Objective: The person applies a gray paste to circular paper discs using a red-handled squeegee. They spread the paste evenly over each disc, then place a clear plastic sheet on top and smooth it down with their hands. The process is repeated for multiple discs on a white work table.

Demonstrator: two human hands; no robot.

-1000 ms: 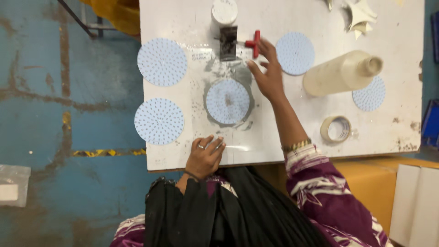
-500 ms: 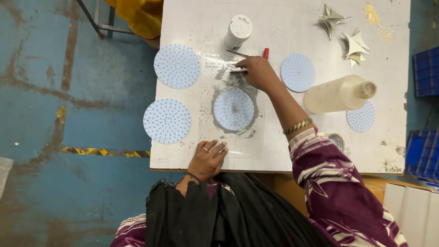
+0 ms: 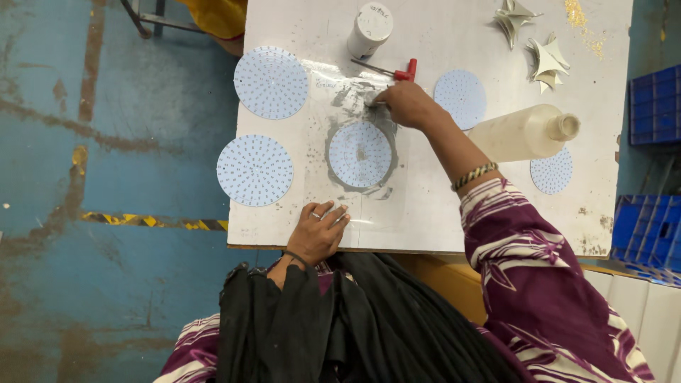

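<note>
My right hand (image 3: pixel 406 103) reaches over the white table (image 3: pixel 440 213), fingers bunched, fingertips on a grey paste smear (image 3: pixel 351 96). Whether it holds anything I cannot tell. Just above its knuckles lies a red-handled tool (image 3: pixel 407 70) with a thin metal blade pointing left. Below the hand a round dotted blue-white disc (image 3: pixel 360 154) sits on a ring of grey paste. Resting flat on the table's near edge, my left hand (image 3: pixel 320 228) wears a ring and holds nothing.
More dotted discs lie at the upper left (image 3: pixel 271 81), lower left (image 3: pixel 254 170), upper right (image 3: pixel 460 98) and far right (image 3: pixel 552 171). A white canister (image 3: pixel 370 28) stands at the back. A plastic bottle (image 3: pixel 525 131) lies on its side. Folded paper shapes (image 3: pixel 546 60), blue crates (image 3: pixel 649 230).
My right hand has dropped from the red-handled tool down onto the grey smear; the tool now lies above it. The view has shifted slightly. My left hand has stayed put.
</note>
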